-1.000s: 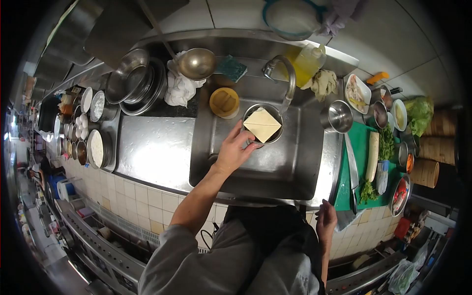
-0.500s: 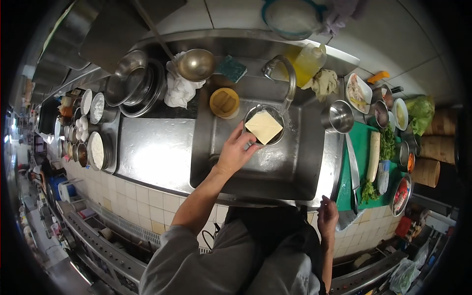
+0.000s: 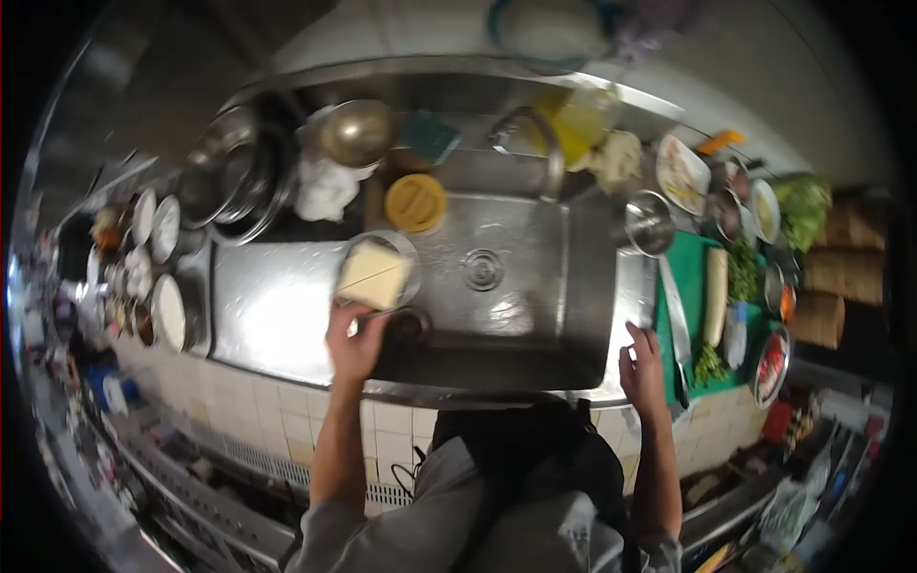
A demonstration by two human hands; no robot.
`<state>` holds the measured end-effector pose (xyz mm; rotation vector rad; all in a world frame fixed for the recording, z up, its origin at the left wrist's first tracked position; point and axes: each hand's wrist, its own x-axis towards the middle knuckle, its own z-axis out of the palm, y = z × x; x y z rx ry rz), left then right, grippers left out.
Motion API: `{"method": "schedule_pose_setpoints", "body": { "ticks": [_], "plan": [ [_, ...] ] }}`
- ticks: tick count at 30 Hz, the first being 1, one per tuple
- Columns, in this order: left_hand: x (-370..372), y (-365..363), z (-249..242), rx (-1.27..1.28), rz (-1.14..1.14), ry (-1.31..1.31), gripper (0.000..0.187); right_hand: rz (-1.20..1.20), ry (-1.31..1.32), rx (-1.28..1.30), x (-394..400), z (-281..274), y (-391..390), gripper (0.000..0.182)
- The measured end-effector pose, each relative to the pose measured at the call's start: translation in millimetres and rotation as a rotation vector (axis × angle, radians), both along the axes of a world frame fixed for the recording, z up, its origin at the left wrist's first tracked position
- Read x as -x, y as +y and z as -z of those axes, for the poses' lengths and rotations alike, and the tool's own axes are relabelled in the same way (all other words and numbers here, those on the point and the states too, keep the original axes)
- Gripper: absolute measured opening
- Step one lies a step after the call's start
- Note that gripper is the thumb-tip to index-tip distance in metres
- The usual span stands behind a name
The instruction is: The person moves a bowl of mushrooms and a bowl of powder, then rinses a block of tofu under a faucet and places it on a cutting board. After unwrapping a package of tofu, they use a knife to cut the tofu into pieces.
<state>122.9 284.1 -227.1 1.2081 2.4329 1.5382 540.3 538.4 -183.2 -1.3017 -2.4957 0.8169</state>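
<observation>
Fingertips of the left hand (image 3: 353, 351) are gripping the near rim of a round metal bowl (image 3: 415, 277), thumb and fingers clamped on its edge. The right hand (image 3: 644, 368) is hovering well apart beside the sink's near right rim, its fingers loosely bent and parted from the thumb, with nothing visible in it. Inside the bowl, a pale yellow square slab (image 3: 373, 276) is lying with a thin line running across its face; motion blur is hiding any finer detail. What is changing is the bowl's place: it is leaving the spot beside the faucet (image 3: 554, 167) and is now hanging over the left rim of the sink (image 3: 516, 291), the slab travelling with it. That shift is leaving the drain (image 3: 482, 270) in full view.

Farther out, a yellow-topped round container (image 3: 415, 203) is sitting at the sink's far left corner, just beyond the bowl. Left of the sink, the steel table (image 3: 263, 291) is catching a bright glare. Right of the sink, a metal saucepan (image 3: 650, 224) is standing near the rim, and a knife (image 3: 674, 301) is lying on a green cutting board (image 3: 693, 248) beside a long white vegetable (image 3: 715, 296).
</observation>
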Motion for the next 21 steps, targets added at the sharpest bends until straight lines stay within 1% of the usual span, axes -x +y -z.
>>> {"method": "schedule_pose_setpoints", "body": {
  "ticks": [1,2,3,5,6,7,9,10,11,12,13,14,15,16,17,18,19,21],
  "plan": [
    [10.0,-26.6,23.1,0.054,-0.094,-0.022,0.03,-0.032,-0.027,-0.073,5.3,0.6,12.6,0.049],
    [21.0,-48.9,38.4,0.03,-0.137,-0.062,0.03,-0.023,-0.022,-0.078,10.4,0.6,25.9,0.052],
    [23.2,-53.9,25.6,0.008,-0.194,-0.099,0.028,-0.016,-0.014,-0.079,16.3,0.8,38.2,0.055],
    [42.0,-84.5,31.7,0.091,-0.256,-0.015,0.027,0.031,0.086,-0.081,33.1,-0.2,63.2,0.058],
    [52.3,-102.7,48.7,0.078,-0.33,-0.046,0.024,0.042,0.078,-0.09,44.2,-2.2,75.9,0.06],
    [59.4,-111.3,53.8,0.058,-0.326,-0.075,0.022,0.055,0.066,-0.101,52.7,-5.0,87.0,0.062],
    [77.6,-129.0,62.0,0.093,-0.248,0.147,0.018,0.092,0.071,-0.04,65.4,1.2,104.5,0.061],
    [80.9,-135.7,65.4,0.084,-0.281,0.09,0.018,0.114,0.069,-0.047,69.5,6.3,112.3,0.061],
    [84.4,-139.5,67.2,0.08,-0.318,0.034,0.017,0.086,-0.01,-0.046,73.3,12.4,118.4,0.057],
    [80.7,-135.0,54.4,0.186,-0.397,-0.032,0.017,0.055,-0.089,-0.043,74.8,18.2,122.8,0.053],
    [75.3,-130.6,40.6,0.294,-0.478,-0.097,0.017,0.065,-0.091,-0.045,75.3,25.0,126.3,0.053],
    [83.5,-144.7,49.7,0.356,-0.486,-0.214,0.024,0.037,-0.111,-0.072,76.0,32.2,130.1,0.048],
    [78.4,-142.3,48.4,0.356,-0.482,-0.212,0.024,0.005,-0.13,-0.097,78.4,33.9,131.8,0.043],
    [68.6,-140.4,47.7,0.266,-0.45,-0.107,0.033,0.005,-0.126,-0.098,78.5,34.1,132.0,0.043],
    [64.2,-142.0,45.7,0.177,-0.423,0.002,0.043,-0.025,-0.111,-0.093,80.4,31.4,129.3,0.039],
    [60.2,-148.5,48.6,0.186,-0.496,-0.081,0.064,-0.058,-0.094,-0.086,83.4,32.0,124.8,0.035],
    [51.7,-155.3,52.5,0.178,-0.551,-0.09,0.073,-0.068,-0.081,-0.082,83.2,38.4,120.0,0.035],
    [36.4,-142.7,32.9,0.107,-0.55,0.145,0.071,-0.237,-0.026,-0.295,81.8,54.7,107.6,0.031]
  ]
}}
